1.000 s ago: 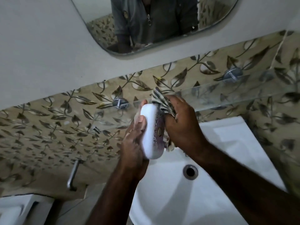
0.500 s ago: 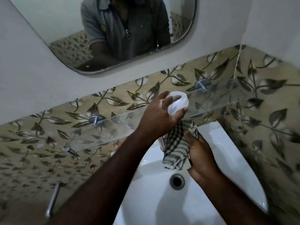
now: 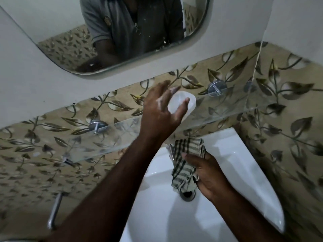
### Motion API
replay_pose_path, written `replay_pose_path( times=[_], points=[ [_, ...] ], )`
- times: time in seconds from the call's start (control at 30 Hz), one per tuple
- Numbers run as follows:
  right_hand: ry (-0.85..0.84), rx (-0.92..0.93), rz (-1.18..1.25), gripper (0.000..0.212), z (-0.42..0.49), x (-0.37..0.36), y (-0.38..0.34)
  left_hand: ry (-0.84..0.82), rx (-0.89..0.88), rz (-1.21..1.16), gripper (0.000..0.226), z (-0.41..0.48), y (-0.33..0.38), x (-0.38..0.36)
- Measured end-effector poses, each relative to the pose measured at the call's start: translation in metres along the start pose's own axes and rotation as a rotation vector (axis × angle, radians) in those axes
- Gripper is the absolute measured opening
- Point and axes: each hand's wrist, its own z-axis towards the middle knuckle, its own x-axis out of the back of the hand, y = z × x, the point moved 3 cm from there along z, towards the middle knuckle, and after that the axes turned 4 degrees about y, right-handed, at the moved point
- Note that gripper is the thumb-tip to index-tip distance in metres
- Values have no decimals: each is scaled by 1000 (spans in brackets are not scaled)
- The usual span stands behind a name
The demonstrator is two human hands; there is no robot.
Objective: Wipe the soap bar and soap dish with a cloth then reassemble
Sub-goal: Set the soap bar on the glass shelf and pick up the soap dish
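Note:
My left hand (image 3: 160, 112) reaches up to the glass shelf (image 3: 111, 137) with thumb and fingers around a white oval soap dish (image 3: 179, 98) that sits at shelf level. The picture is blurred there, and I cannot tell whether the soap bar lies in the dish. White lather smears the back of that hand. Lower down, my right hand (image 3: 208, 173) grips a bunched checked cloth (image 3: 185, 161) over the white sink (image 3: 227, 154), close above the drain (image 3: 187, 194).
The shelf hangs on two round metal mounts (image 3: 216, 88) against leaf-patterned tiles. A mirror (image 3: 122, 32) above it shows a person's torso. A metal bar (image 3: 54, 212) sticks out at lower left. The tiled side wall stands close on the right.
My left hand has carried the white dish away from the cloth, up and right to the glass shelf. My right hand has dropped with the cloth to just above the drain.

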Motion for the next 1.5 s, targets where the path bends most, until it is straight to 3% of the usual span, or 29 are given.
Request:
replay_pose_path(
  times=[0.17,0.27,0.37,0.53,0.63,0.73,0.83,0.97,1.17,1.23,1.33,1.43,1.5],
  points=[
    [-32,-54,-119,29,9,8,14,339,52,-289,21,-70,-9,71],
    [-41,-134,-203,22,13,12,35,412,198,-358,23,-130,-17,92],
    [-42,-210,-301,19,15,6,67,338,439,-341,24,-178,-36,85],
    [-43,-223,-420,20,26,-21,120,54,729,-118,7,-238,-95,56],
    [-29,-267,-452,20,38,-33,145,84,825,-35,9,-255,-132,58],
    [-10,-332,-497,16,50,-40,159,75,958,29,20,-262,-172,55],
    [1,-361,-530,19,61,-51,171,-63,1121,-4,36,-269,-207,41],
    [28,-330,-514,26,68,-61,181,-294,1041,43,43,-268,-227,21],
    [41,-316,-502,29,67,-65,185,-304,1053,4,51,-264,-230,7],
    [28,-314,-502,30,66,-65,183,-275,1060,-2,41,-265,-229,7],
    [26,-287,-525,28,59,-61,173,-102,1086,-102,22,-268,-230,14],
    [6,-250,-532,23,45,-57,157,134,1211,-371,9,-267,-217,29],
    [-26,-240,-495,27,34,-56,148,225,1273,-596,17,-266,-209,38]
  ],
)
